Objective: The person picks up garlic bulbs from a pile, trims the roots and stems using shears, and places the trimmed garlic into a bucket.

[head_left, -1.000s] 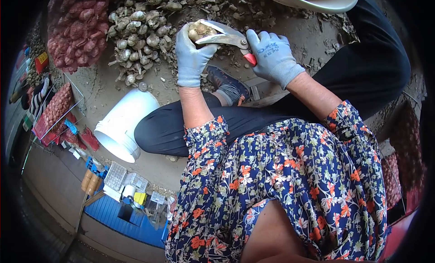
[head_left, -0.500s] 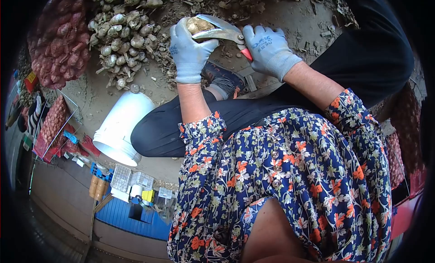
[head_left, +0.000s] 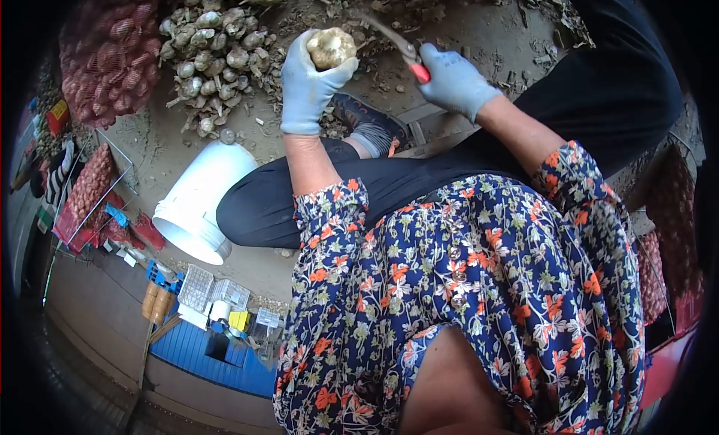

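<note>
In a pale grey glove, my left hand [head_left: 311, 86] grips a whitish-brown garlic bulb [head_left: 331, 48] between thumb and fingers. My right hand [head_left: 454, 81], gloved too, is closed around the red handle of the pruning shears [head_left: 404, 49]. Their blades point up and left, apart from the bulb, and look slightly blurred. A large pile of garlic bulbs [head_left: 217, 60] lies on the ground to the left of my left hand.
A white bucket [head_left: 206, 199] lies on its side by my bent knee. A red net sack [head_left: 112, 56] full of garlic stands at the upper left. Wire baskets [head_left: 198, 288] are at the lower left, and more net sacks [head_left: 653, 274] at the right.
The shears have come away from the bulb, moving right with my right hand, and their blades look closer together. The bulb now shows fully in my left hand.
</note>
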Demonstrator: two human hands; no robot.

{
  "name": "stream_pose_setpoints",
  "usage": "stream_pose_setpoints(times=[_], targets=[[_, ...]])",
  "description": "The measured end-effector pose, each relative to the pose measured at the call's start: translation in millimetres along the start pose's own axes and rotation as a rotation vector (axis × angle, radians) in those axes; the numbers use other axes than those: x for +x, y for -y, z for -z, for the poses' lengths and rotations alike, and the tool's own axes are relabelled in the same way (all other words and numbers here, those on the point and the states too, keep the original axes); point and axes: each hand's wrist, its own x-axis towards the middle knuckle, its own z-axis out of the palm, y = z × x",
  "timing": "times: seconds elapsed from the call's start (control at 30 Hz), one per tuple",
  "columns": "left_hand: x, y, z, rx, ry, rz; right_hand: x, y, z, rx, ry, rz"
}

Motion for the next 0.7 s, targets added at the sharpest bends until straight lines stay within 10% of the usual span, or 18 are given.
stream_pose_setpoints(times=[0.4, 0.47, 0.53, 0.7], targets=[[1.8, -9.1, -12.4, 0.386, -0.133, -0.071, 10.6, 30.2, -12.6, -0.039, -0.077, 0.125], [0.8, -6.9, -16.8, -0.747, -0.152, 0.148, 24.9, 23.6, -17.1, 0.774, 0.325, -0.161], [1.7, -3.5, -10.5, -1.404, -0.001, 0.041, 16.8, 19.9, -12.5, 0.908, 0.377, -0.149], [3.6, 16.5, -13.8, -1.612, 0.017, 0.127, -2.0, 25.6, 1.6, 1.071, 0.359, 0.083]])
